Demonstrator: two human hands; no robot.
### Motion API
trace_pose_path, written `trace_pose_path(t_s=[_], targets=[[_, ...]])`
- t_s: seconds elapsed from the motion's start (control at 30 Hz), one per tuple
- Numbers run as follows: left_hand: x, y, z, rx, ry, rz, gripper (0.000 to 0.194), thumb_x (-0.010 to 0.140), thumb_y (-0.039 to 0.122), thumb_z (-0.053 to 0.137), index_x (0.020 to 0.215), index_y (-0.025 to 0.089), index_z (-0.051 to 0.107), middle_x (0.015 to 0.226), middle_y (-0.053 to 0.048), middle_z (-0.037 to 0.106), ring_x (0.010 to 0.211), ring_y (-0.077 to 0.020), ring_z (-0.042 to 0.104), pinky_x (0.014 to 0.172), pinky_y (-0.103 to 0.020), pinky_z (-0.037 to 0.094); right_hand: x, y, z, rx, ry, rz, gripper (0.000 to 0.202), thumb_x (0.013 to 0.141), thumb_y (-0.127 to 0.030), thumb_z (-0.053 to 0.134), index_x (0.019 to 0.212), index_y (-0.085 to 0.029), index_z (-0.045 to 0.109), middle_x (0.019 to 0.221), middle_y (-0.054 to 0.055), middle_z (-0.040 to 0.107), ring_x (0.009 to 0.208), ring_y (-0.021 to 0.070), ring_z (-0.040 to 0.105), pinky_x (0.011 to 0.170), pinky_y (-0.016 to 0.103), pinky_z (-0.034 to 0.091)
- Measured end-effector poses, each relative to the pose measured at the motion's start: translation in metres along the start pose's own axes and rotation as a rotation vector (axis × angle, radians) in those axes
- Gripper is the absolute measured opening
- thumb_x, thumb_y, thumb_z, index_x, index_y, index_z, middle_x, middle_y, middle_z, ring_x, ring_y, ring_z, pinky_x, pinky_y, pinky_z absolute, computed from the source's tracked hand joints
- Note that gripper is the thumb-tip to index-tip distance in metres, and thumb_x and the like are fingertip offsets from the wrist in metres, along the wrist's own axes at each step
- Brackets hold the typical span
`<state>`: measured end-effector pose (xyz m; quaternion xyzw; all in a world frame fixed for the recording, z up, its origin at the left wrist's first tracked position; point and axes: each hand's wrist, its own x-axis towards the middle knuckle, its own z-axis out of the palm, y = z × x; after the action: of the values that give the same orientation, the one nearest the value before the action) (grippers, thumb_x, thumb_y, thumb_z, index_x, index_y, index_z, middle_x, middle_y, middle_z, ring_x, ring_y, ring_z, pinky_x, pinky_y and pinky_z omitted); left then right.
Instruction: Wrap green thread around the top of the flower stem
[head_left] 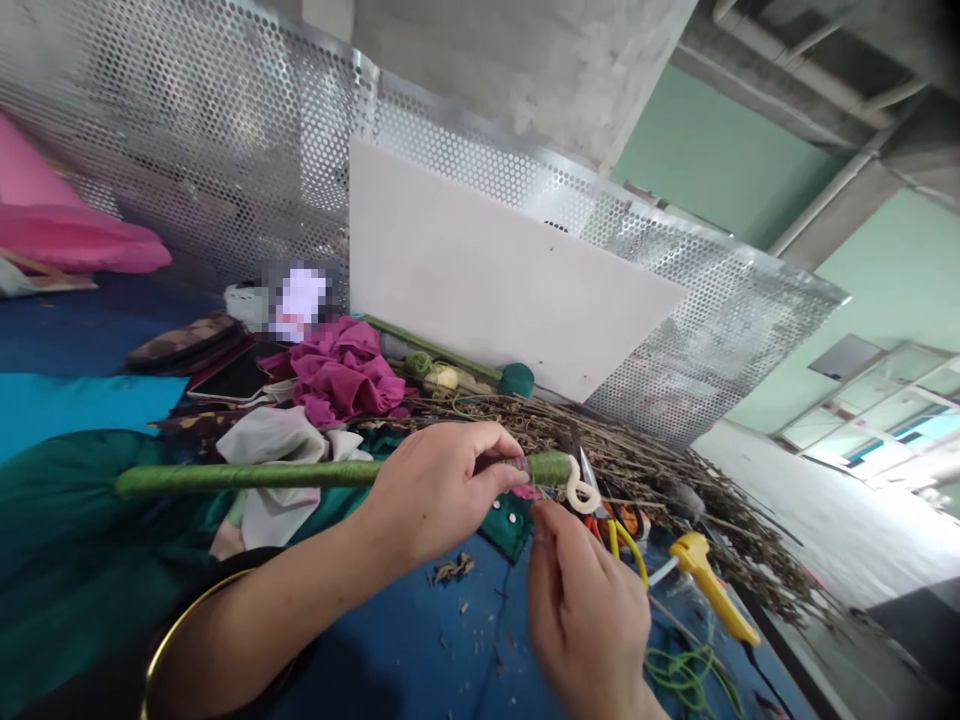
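A long rod wrapped in green thread [300,475] lies sideways across the view, with a cream curled piece [580,487] at its right end. My left hand [442,485] is wrapped round the rod near that end, thumb and fingers pressed together on it. Just below the rod's right end is my right hand [589,600], its fingers closed in a pinch at the thread hanging from the rod. What exactly sits between those fingertips is too small to tell. A bit of pink shows beside the left fingertips.
Dry twigs [645,470] lie behind and right of the rod. A yellow glue gun [712,585], scissors with yellow handles [626,545] and green cord [694,675] are at the right. Magenta cloth [345,370], a white board [487,270] and a perforated metal screen [300,110] stand behind.
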<state>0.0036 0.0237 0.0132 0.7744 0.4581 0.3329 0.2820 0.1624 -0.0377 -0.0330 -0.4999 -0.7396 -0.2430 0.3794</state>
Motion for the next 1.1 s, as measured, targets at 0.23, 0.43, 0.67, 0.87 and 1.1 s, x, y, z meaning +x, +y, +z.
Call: trace_pose_path(t_s=[0.23, 0.43, 0.67, 0.87, 1.1], targets=[[0.001, 0.001, -0.001, -0.01, -0.012, 0.011, 0.015, 0.082, 0.034, 0.06, 0.09, 0.028, 0.071, 0.084, 0.004, 0.073, 0.075, -0.0167, 0.063, 0.064, -0.026, 0.04, -0.002, -0.001, -0.001, 0.388, 0.026, 0.163, 0.015, 0.092, -0.014, 0.047, 0.09, -0.02, 0.06, 0.068, -0.001, 0.069, 0.057, 0.0124, 0.067, 0.053, 0.018, 0.047], [0.001, 0.002, -0.004, -0.052, -0.021, 0.02, 0.016, 0.082, 0.031, 0.06, 0.09, 0.025, 0.071, 0.082, 0.002, 0.074, 0.074, -0.0175, 0.063, 0.065, -0.025, 0.043, -0.006, -0.003, 0.003, 0.487, 0.068, 0.222, 0.015, 0.09, -0.013, 0.05, 0.093, -0.021, 0.062, 0.071, -0.002, 0.069, 0.059, 0.0097, 0.065, 0.057, 0.016, 0.048], [-0.002, 0.007, -0.004, -0.028, -0.046, 0.01, 0.021, 0.082, 0.031, 0.06, 0.097, 0.027, 0.073, 0.087, 0.001, 0.075, 0.078, -0.0188, 0.066, 0.074, -0.026, 0.048, -0.01, -0.004, 0.007, 0.778, 0.188, 0.557, 0.011, 0.085, -0.024, 0.061, 0.086, -0.019, 0.071, 0.075, 0.004, 0.071, 0.065, 0.0149, 0.066, 0.058, 0.022, 0.05], [-0.004, 0.0, 0.004, -0.044, -0.051, 0.111, 0.027, 0.086, 0.031, 0.057, 0.109, 0.036, 0.071, 0.105, 0.007, 0.074, 0.096, -0.0183, 0.066, 0.087, -0.026, 0.046, 0.0, -0.012, 0.004, 1.237, 0.307, 0.92, 0.011, 0.077, -0.029, 0.072, 0.078, -0.018, 0.074, 0.064, 0.002, 0.064, 0.043, 0.005, 0.04, 0.037, 0.016, 0.029], [-0.006, 0.003, 0.002, 0.025, -0.004, 0.095, 0.023, 0.087, 0.031, 0.056, 0.103, 0.031, 0.072, 0.099, 0.005, 0.075, 0.09, -0.0194, 0.067, 0.083, -0.028, 0.047, -0.002, -0.016, 0.005, 1.356, 0.313, 0.976, 0.012, 0.075, -0.03, 0.074, 0.076, -0.019, 0.074, 0.052, -0.003, 0.051, 0.043, 0.0041, 0.031, 0.037, 0.014, 0.023]])
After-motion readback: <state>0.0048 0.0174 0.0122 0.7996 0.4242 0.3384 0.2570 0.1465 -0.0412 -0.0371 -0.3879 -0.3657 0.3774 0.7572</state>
